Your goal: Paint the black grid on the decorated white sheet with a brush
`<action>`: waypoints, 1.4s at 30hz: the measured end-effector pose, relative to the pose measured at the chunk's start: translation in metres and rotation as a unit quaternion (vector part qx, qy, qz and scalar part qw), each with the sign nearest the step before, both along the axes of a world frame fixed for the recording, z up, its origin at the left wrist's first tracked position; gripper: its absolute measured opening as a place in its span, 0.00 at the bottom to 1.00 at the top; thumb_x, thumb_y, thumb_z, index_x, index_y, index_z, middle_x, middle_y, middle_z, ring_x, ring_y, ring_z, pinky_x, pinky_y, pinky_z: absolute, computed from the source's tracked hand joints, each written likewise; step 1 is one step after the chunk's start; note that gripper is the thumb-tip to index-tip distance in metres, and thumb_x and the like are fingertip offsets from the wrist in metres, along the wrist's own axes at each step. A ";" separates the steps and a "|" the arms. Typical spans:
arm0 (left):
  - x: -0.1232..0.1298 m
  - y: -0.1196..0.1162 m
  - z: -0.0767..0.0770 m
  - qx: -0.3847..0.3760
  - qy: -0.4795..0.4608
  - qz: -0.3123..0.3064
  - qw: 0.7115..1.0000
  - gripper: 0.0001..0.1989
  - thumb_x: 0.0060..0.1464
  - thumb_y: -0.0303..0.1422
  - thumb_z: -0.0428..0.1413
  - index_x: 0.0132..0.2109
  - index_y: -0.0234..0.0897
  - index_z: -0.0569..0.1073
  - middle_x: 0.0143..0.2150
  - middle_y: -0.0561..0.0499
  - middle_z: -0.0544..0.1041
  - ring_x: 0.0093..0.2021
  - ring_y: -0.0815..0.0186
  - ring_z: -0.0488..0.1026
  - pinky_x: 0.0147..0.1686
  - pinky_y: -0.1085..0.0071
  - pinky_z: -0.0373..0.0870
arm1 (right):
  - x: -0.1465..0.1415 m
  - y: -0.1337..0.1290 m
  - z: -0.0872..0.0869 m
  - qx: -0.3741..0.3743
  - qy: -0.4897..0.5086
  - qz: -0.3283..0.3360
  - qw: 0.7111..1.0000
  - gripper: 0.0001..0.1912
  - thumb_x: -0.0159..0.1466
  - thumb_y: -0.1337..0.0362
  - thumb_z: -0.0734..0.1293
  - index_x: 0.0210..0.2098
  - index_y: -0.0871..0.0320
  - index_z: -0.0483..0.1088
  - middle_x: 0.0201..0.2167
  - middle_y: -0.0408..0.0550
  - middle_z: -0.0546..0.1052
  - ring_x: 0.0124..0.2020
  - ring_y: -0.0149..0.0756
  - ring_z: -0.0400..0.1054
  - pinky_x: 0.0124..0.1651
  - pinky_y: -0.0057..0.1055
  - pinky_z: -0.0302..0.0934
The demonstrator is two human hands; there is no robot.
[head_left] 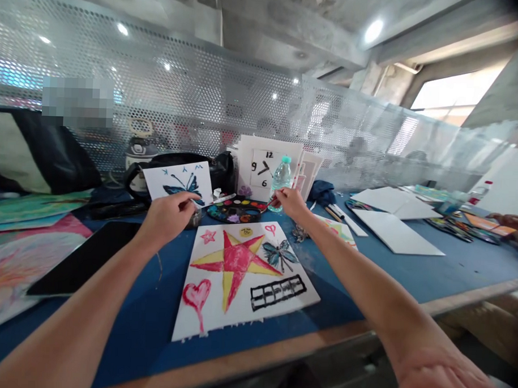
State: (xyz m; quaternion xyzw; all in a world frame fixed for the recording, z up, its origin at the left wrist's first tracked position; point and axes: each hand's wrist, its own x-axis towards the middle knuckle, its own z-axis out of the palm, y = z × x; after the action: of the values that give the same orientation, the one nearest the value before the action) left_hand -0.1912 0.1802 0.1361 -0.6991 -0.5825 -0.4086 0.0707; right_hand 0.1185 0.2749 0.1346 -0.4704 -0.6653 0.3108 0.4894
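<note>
The right hand (290,203) is pinching a thin brush (269,203), its long axis slanting left toward the palette (237,211), which is lying between both hands, nearer the right. The left hand (168,220) is gripping a white brush (220,200) beside a butterfly card (178,182).

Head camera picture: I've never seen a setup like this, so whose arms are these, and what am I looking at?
No machine here: this single picture comes from a camera worn on a person's head, looking down at their own arms. The left hand seems to hold a white-handled paintbrush, and the right hand holds a thin paintbrush just above a watercolour palette. On the blue table in front of them lies a painted paper sheet with a red and yellow star.
</note>
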 end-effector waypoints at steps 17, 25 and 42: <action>0.022 -0.011 0.010 -0.028 0.067 0.025 0.997 0.18 0.55 0.37 0.48 0.47 0.39 0.79 0.33 0.54 0.81 0.31 0.67 0.74 0.35 0.74 0.66 | 0.096 -0.144 0.003 0.015 0.041 0.208 0.977 0.19 0.66 0.51 0.62 0.28 0.59 0.70 0.26 0.45 0.72 0.23 0.28 0.65 0.28 0.28 0.61; 0.028 -0.010 0.015 -0.083 0.091 0.059 0.991 0.24 0.52 0.42 0.46 0.49 0.40 0.78 0.35 0.52 0.81 0.30 0.64 0.75 0.34 0.71 0.67 | 0.099 -0.166 0.000 0.114 -0.118 0.247 0.955 0.14 0.72 0.59 0.56 0.33 0.58 0.66 0.24 0.43 0.72 0.25 0.27 0.68 0.31 0.26 0.62; 0.033 -0.016 0.017 -0.065 0.074 0.054 0.994 0.23 0.51 0.44 0.46 0.46 0.42 0.79 0.35 0.55 0.81 0.29 0.65 0.74 0.36 0.70 0.69 | 0.088 -0.172 -0.004 0.148 -0.198 0.266 0.932 0.10 0.71 0.64 0.57 0.35 0.59 0.65 0.27 0.42 0.71 0.29 0.25 0.66 0.34 0.24 0.60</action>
State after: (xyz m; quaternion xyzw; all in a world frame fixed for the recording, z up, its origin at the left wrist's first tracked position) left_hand -0.1583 0.1638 0.1532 -0.6984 -0.6375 -0.3126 0.0901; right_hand 0.2061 0.1025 0.1301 -0.2498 -0.8880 0.2282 0.3113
